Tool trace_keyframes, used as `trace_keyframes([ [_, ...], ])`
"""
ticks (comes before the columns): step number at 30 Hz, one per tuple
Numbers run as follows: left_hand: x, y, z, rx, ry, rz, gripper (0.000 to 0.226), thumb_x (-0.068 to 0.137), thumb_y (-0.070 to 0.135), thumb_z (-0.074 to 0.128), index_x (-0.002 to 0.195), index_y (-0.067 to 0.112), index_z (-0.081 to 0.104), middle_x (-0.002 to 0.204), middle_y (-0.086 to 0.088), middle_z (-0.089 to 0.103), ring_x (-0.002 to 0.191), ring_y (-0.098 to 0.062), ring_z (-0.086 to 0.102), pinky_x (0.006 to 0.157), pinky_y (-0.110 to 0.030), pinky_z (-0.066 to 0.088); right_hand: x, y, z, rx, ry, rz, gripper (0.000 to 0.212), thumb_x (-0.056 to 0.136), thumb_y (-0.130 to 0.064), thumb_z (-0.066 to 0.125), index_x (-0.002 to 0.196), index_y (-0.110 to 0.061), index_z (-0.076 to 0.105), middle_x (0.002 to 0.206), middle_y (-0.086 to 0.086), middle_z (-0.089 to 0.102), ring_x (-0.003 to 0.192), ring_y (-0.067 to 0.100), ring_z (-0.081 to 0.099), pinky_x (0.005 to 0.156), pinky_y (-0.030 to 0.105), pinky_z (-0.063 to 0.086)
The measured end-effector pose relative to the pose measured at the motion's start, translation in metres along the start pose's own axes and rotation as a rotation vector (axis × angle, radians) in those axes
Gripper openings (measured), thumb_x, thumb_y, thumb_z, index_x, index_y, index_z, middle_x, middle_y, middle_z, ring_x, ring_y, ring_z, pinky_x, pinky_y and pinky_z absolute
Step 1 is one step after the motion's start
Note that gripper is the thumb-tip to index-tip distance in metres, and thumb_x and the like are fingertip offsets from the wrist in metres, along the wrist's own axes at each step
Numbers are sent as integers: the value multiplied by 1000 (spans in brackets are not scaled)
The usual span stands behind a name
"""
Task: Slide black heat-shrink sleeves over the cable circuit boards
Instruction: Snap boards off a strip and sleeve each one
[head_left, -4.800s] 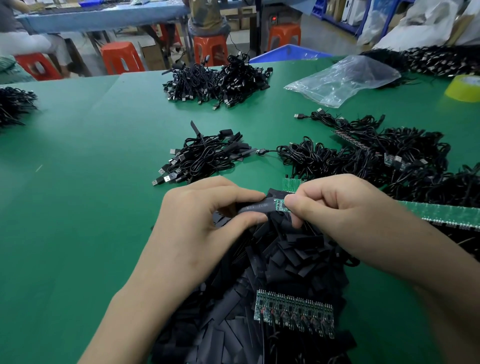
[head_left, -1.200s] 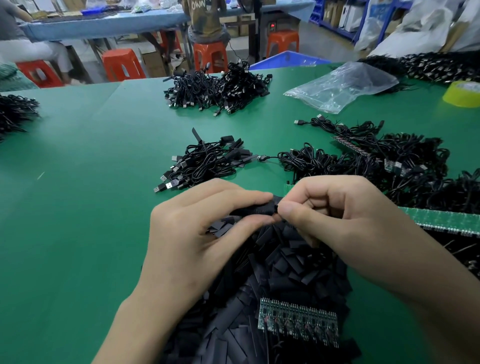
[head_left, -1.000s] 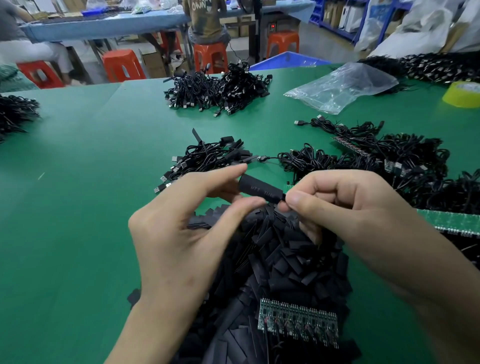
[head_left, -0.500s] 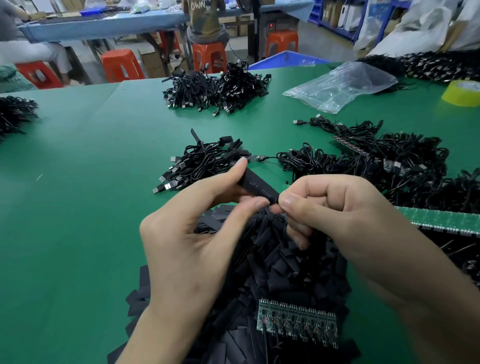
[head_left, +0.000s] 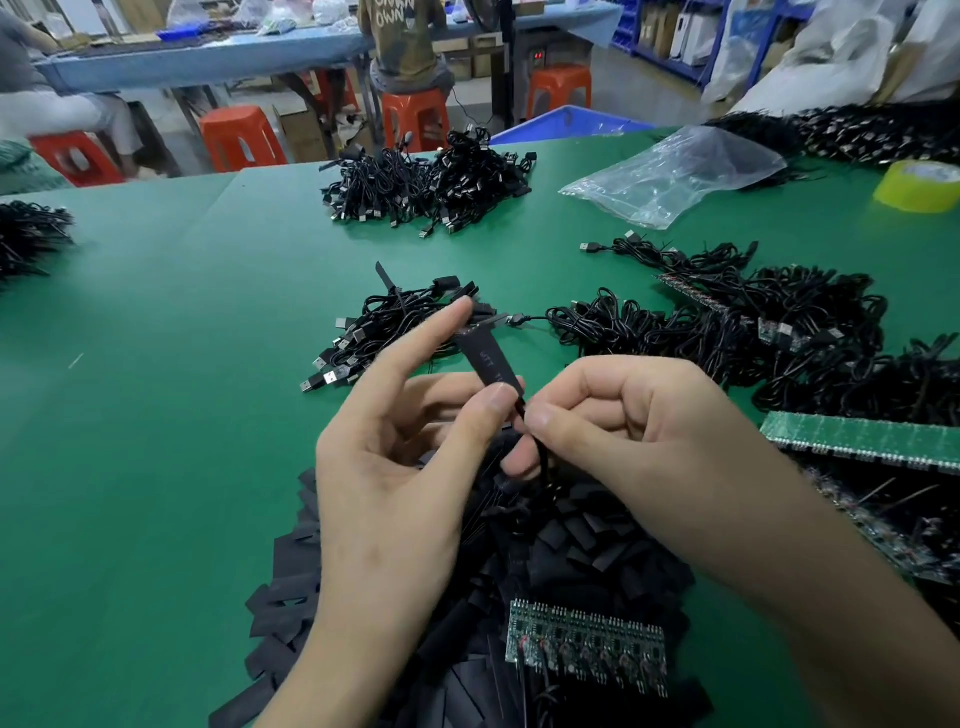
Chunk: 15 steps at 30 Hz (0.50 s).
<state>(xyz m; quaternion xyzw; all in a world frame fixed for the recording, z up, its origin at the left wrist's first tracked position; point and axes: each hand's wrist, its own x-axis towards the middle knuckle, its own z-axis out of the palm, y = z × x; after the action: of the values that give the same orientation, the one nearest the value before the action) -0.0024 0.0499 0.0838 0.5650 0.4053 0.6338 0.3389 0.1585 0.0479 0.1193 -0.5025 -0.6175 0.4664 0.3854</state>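
Note:
A black heat-shrink sleeve (head_left: 489, 359) with grey lettering stands tilted above the table, pointing away from me. My left hand (head_left: 400, 452) holds it between index finger and thumb. My right hand (head_left: 628, 426) pinches the thin black cable (head_left: 543, 462) just below the sleeve's near end. The circuit board is hidden inside the sleeve. A heap of loose black sleeves (head_left: 561, 545) lies under both hands. A green board panel (head_left: 584, 647) rests on that heap near me.
A bundle of USB cables (head_left: 395, 327) lies just beyond my hands, more cable piles (head_left: 727, 322) to the right. A long green board strip (head_left: 862, 439) sits right. A plastic bag (head_left: 675, 176), a yellow tape roll (head_left: 917, 187) and another cable pile (head_left: 431, 182) lie farther back.
The green board end visible earlier has gone inside the sleeve. My left hand has lifted and swung the sleeve from lying sideways to pointing away from me, while my right hand kept its pinch.

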Motion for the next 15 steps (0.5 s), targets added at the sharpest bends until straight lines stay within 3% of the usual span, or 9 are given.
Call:
trace_keyframes([
  [3,0,-2,1,0,-3,-9,41,86,18,75,121,37,68,87,-2,76,78,-17,72,75,-25,56,0,0,0,10,8,-24,16,95,-21,66,83,-16,75,72,-3,77,60,6,68,66,18,54],
  [4,0,-2,1,10,-10,-3,40,86,18,75,121,37,68,87,-2,76,77,-17,73,75,-24,56,-1,0,0,16,14,-24,16,95,-21,66,83,-15,75,70,-2,77,58,3,66,63,15,51],
  [8,1,-2,1,28,-58,12,41,86,25,75,125,36,66,88,4,75,86,-15,74,77,-21,56,-1,1,1,26,-12,-3,18,97,-17,65,82,-12,74,70,1,77,61,10,68,67,32,55],
  [10,-2,-5,3,-21,-104,9,53,88,25,71,138,33,58,98,5,77,97,-17,75,83,-21,56,0,1,2,120,-4,9,18,98,-13,64,83,-8,73,71,6,77,63,14,71,65,29,59],
  [13,-5,-11,5,-198,-230,-183,77,85,30,69,155,27,36,118,-5,74,110,-21,71,92,-25,54,1,1,2,371,80,21,13,96,-9,64,88,-2,72,74,13,77,63,19,72,62,26,61],
  [15,-8,-14,8,-138,-398,-229,63,87,28,69,147,18,49,118,-4,75,110,-20,71,95,-24,53,2,3,1,439,139,2,13,97,-9,63,90,0,69,77,13,78,65,22,75,65,33,64],
])
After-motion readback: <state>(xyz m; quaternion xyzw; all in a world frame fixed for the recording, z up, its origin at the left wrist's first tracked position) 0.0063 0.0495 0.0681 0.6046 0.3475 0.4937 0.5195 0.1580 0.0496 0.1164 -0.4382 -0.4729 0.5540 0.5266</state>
